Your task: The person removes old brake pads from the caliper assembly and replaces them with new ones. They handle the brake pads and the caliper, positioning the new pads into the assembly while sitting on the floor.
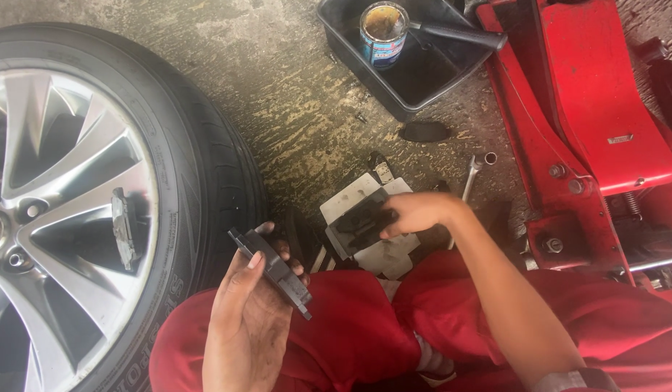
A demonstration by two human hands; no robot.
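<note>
My left hand [250, 312] holds a dark brake pad [272, 270] edge-up above my lap, fingers wrapped around it. My right hand [416, 212] reaches forward and grips a second dark brake pad [359, 221] that lies on an opened white cardboard box [383, 250] on the floor. I sit in red trousers [350, 334] with my knees under both hands.
A car wheel [75, 210] with a silver alloy rim lies at left, another brake pad [123, 229] resting on its spokes. A black tray [408, 65] with a tin can [383, 33] and a brush stands at the back. A red floor jack [590, 123] fills the right. A wrench [472, 176] lies nearby.
</note>
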